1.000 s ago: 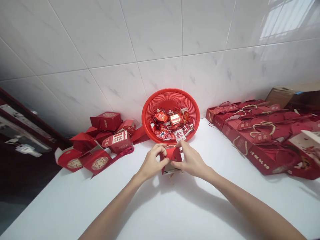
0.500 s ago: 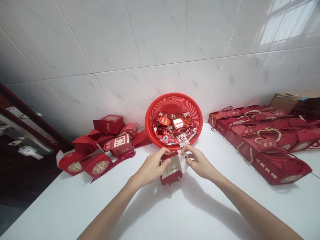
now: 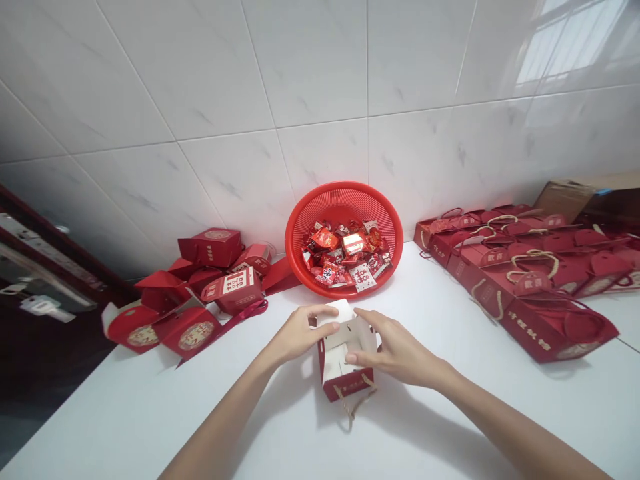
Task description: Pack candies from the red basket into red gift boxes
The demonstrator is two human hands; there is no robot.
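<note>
An open red gift box (image 3: 335, 361) stands on the white tabletop (image 3: 280, 427) — just in front of a red basket (image 3: 291, 241) of wrapped sweets (image 3: 340, 257)
Left hand (image 3: 301, 332) clamps its far-left corner; right hand (image 3: 400, 348) clamps its right wall — thumb inside, fingers outside

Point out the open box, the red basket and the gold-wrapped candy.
Open box (image 3: 335, 359): head view, its pale inside.
Red basket (image 3: 345, 205): head view, its back inner wall.
Gold-wrapped candy (image 3: 353, 244): head view, its shiny top.
</note>
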